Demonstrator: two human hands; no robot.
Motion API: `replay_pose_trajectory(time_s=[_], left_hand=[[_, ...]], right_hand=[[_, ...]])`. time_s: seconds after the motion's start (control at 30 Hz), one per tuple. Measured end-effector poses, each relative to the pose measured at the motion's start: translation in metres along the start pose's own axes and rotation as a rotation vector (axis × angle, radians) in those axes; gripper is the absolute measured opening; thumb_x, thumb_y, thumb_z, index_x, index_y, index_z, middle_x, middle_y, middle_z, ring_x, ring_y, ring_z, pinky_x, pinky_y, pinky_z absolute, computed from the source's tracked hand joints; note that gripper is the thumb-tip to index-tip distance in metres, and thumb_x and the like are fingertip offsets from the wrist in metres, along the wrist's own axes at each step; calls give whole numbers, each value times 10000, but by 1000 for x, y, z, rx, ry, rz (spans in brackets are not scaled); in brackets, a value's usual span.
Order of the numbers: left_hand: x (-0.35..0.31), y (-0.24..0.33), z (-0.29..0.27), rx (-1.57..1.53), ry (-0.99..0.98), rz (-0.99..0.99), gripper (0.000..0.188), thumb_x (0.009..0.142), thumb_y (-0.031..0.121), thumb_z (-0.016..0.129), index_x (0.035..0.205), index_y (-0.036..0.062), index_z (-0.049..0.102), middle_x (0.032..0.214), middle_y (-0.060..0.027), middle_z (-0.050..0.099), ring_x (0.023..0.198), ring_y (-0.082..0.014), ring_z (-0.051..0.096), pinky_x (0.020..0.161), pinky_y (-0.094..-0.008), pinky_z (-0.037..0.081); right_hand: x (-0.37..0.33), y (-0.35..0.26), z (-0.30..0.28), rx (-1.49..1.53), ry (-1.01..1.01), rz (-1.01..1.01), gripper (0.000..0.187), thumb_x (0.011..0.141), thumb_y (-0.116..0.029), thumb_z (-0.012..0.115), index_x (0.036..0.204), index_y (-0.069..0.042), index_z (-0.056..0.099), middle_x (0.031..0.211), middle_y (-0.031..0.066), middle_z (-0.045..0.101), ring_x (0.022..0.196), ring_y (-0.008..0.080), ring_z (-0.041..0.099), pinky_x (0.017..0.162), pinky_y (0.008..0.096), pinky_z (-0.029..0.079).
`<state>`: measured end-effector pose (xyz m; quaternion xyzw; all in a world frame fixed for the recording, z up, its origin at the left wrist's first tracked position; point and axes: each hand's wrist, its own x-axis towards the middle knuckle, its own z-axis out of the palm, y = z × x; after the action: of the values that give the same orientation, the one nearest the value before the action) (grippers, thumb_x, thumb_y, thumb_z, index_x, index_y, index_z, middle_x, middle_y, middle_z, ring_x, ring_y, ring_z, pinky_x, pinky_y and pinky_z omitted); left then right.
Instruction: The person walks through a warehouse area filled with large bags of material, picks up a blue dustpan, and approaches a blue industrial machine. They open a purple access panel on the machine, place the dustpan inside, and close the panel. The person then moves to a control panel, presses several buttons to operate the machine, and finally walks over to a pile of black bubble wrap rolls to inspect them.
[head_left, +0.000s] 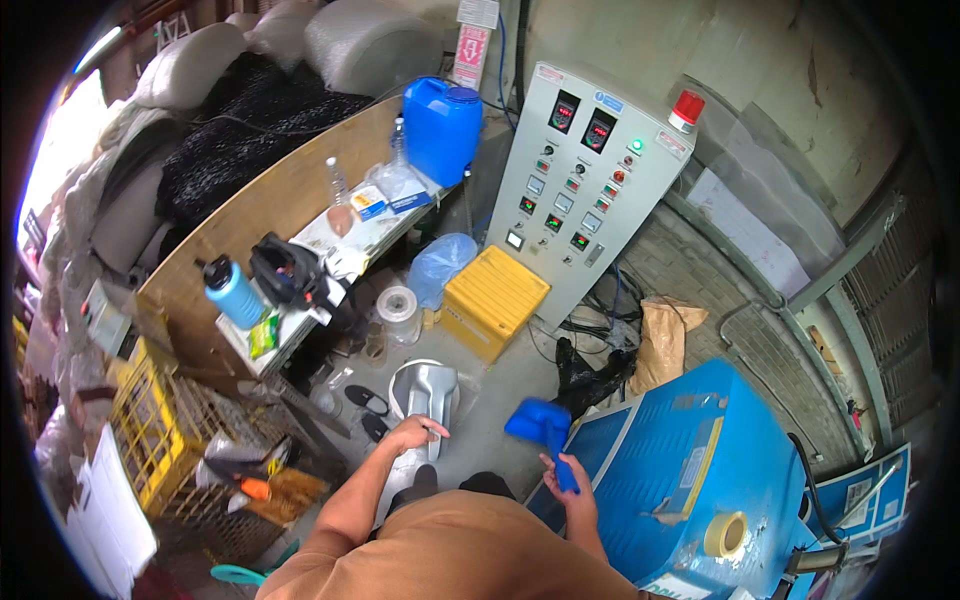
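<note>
My right hand grips the handle of a blue plastic scoop, holding it just left of a blue machine housing. My left hand reaches forward and holds a grey moulded plastic part by its lower end. That part stands over a white bucket on the concrete floor. Both forearms come in from the lower edge over my tan shirt.
A grey control cabinet with lit displays stands ahead, a yellow box at its foot. A cluttered bench with a blue bottle is on the left, a blue jerrycan behind. A tape roll lies on the machine. Yellow crates sit lower left.
</note>
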<state>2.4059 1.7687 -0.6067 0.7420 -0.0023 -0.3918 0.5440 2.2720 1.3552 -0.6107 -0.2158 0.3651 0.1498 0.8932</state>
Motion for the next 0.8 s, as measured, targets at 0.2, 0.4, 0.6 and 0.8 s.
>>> replay_pose_trajectory(time_s=[0.2,0.4,0.6,0.8], left_hand=[[137,51,-41,0,58,54,340,755,-32,627,1011,129,782,1241,-117,622,1100,-255,593,909,-301,472],[274,96,-46,298,91,20,333,737,-26,545,999,24,745,907,-40,751,745,-132,665,669,-292,530],[468,90,-67,334,198,-175,292,769,131,562,883,265,796,1053,-41,730,1078,-246,653,943,-324,502],[631,116,-60,404,296,61,257,844,212,553,963,261,776,1120,-85,701,1055,-271,657,906,-354,521]], right_hand=[[33,-72,32,-629,124,-69,305,788,-47,626,1085,19,603,960,144,638,710,207,621,619,302,523],[114,-192,92,-1322,395,-234,273,763,-170,729,971,-9,654,766,104,645,643,188,624,594,313,484],[203,-290,119,-1682,347,-172,435,736,-305,810,1001,16,685,783,113,666,643,161,627,597,328,493],[266,-337,109,-1605,251,-110,448,736,-228,815,1103,-13,675,804,111,676,675,143,646,614,297,513]])
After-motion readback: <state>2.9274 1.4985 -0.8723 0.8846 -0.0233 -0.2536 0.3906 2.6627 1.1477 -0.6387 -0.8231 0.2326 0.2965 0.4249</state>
